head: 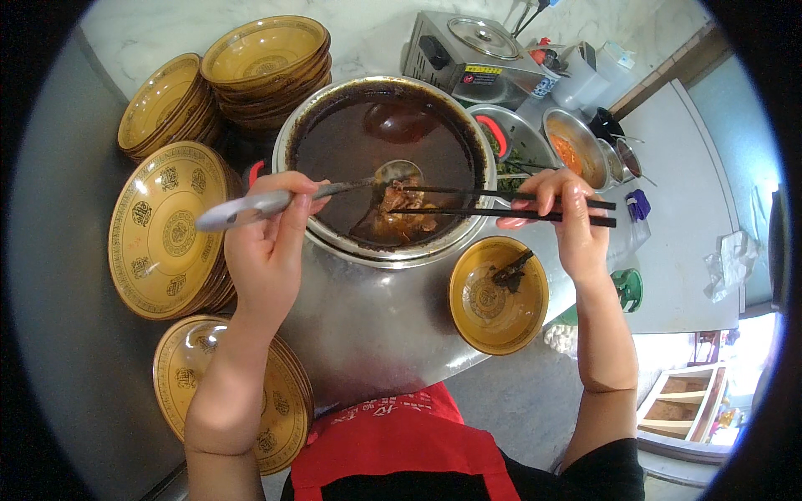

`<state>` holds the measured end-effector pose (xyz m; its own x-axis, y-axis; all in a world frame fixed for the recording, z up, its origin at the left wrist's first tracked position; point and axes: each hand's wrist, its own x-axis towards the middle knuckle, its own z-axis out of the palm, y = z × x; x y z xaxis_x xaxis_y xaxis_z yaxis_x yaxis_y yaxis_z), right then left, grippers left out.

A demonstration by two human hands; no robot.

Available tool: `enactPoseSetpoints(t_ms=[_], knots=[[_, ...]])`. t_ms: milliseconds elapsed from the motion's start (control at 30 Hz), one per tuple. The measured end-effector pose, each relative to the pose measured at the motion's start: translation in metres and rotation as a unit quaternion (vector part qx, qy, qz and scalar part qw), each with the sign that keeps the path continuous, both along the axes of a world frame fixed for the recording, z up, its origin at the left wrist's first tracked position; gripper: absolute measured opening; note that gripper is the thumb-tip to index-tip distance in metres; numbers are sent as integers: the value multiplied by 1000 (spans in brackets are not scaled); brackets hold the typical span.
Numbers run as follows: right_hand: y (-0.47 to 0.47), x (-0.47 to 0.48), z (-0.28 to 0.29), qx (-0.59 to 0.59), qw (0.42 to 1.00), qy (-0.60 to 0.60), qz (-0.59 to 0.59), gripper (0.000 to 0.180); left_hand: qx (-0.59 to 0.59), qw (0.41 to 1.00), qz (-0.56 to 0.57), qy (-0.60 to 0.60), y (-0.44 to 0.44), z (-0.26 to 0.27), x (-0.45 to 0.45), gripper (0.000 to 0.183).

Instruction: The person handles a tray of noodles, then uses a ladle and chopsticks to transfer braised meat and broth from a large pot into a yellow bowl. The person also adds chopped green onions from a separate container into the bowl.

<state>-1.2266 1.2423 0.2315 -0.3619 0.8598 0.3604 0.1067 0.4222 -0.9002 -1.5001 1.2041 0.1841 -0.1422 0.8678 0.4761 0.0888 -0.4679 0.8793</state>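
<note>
My left hand (276,232) grips the handle of a metal ladle (338,186), whose bowl dips into a large round steel pot (285,153) of dark brown broth (332,141). In my right hand (564,213) is a pair of black chopsticks (463,211). Their tips touch a clump of cooked meat (401,200) at the ladle, partly in the broth. A dark rounded shape (401,122), perhaps a lump of food, shows near the pot's far side. Below my right hand, a yellow-brown bowl (470,307) holds a small dark leafy piece (512,272).
Stacks of patterned yellow-brown bowls (263,59) and plates (178,232) line the left side. Beyond the pot's right stand a steel countertop appliance (476,56), a basin of chopped greens (517,153) and a bowl of red-orange sauce (567,153). The steel counter's edge (432,376) runs before me.
</note>
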Motion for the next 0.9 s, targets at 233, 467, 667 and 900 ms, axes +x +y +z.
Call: enactPoseSetpoints(t_ms=[233,467,667,900], knots=[[9,16,6,-93,993,35,-61,41,186,943,-15,274,-13,19,-14,15],[43,33,0,-315,946,60,-51,48,187,925,-116,310,-24,30,-24,16],[68,39,-18,-420,902,98,10,54,187,900,-157,360,-31,39,-26,11],[84,47,-33,-482,870,105,15,56,231,863,-144,425,-36,40,-19,12]])
